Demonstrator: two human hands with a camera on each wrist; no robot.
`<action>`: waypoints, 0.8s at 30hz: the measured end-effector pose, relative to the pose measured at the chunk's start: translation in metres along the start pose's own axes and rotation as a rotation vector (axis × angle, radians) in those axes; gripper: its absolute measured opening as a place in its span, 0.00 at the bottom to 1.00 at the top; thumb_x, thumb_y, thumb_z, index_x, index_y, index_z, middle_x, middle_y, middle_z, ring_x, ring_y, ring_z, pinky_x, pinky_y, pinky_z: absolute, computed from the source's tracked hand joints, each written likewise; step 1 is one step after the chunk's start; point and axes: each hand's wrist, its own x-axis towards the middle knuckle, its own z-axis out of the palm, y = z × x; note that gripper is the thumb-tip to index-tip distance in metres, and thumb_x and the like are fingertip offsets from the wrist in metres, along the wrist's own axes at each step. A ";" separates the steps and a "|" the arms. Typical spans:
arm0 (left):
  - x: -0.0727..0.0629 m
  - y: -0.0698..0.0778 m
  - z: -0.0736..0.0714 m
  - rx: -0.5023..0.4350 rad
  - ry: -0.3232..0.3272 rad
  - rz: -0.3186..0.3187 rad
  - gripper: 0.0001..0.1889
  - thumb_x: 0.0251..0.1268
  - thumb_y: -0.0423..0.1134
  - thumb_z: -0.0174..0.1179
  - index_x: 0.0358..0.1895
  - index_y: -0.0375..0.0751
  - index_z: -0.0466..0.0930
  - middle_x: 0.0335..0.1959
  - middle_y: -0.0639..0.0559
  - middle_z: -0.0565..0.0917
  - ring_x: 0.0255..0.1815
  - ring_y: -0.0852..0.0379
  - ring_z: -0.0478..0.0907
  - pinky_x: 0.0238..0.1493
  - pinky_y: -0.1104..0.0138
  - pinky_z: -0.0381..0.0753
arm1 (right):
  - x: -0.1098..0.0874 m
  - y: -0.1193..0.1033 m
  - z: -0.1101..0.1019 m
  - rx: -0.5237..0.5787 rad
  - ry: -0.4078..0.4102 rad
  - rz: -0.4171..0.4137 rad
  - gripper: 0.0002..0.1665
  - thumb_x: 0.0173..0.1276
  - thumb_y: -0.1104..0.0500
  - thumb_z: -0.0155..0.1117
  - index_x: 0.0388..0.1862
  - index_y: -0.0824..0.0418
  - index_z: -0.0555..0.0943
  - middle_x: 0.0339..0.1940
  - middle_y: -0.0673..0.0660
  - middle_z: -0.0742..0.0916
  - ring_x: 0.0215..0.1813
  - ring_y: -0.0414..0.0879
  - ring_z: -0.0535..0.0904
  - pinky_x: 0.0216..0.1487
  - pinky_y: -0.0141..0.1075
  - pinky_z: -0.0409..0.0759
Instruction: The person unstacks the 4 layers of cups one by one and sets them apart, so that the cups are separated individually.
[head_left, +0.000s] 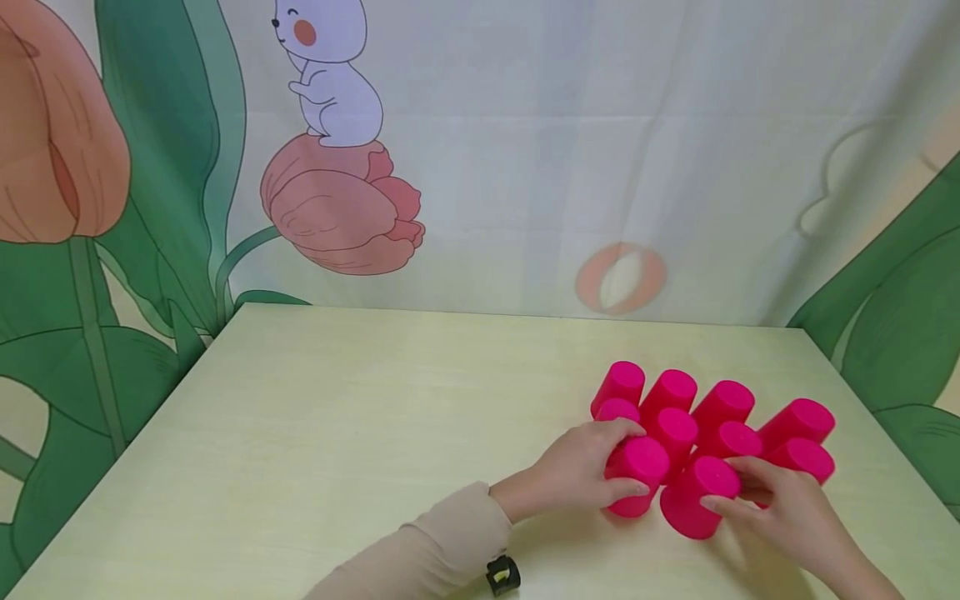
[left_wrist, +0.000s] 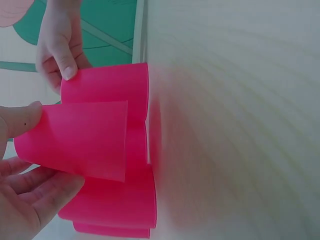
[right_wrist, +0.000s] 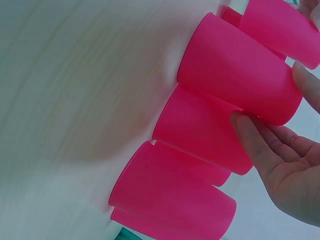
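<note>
Several bright pink plastic cups stand upside down, close together, on the right of the table. My left hand holds the front-left cup between thumb and fingers. In the left wrist view that cup has its rim a little above the table, apart from the others' rims. My right hand pinches the front-right cup near its closed end, thumb on one side and fingers on the other. The right wrist view shows this cup close against a neighbouring cup.
Behind the held cups are rows of further pink cups. The pale wooden table stretches out to the left. A printed curtain hangs along its back edge. A small black object shows below the left sleeve.
</note>
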 end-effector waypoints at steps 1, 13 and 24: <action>0.002 0.001 0.002 0.015 0.000 0.006 0.29 0.53 0.49 0.64 0.58 0.45 0.67 0.48 0.59 0.76 0.44 0.68 0.71 0.38 0.82 0.70 | 0.000 0.000 0.000 0.002 0.001 -0.004 0.31 0.44 0.51 0.76 0.42 0.70 0.79 0.31 0.57 0.84 0.31 0.49 0.82 0.31 0.37 0.80; 0.007 0.005 0.021 0.093 -0.027 0.023 0.28 0.54 0.48 0.63 0.57 0.44 0.65 0.45 0.59 0.75 0.43 0.69 0.71 0.39 0.82 0.70 | 0.001 -0.003 0.000 0.018 -0.024 -0.014 0.31 0.45 0.52 0.75 0.43 0.72 0.78 0.31 0.58 0.84 0.30 0.49 0.82 0.30 0.35 0.80; -0.010 -0.003 0.005 0.100 0.069 0.072 0.26 0.57 0.39 0.61 0.60 0.41 0.64 0.53 0.54 0.73 0.53 0.63 0.69 0.49 0.80 0.68 | 0.003 -0.011 -0.003 -0.060 0.008 -0.061 0.40 0.44 0.48 0.75 0.51 0.73 0.75 0.30 0.55 0.84 0.29 0.46 0.79 0.28 0.33 0.78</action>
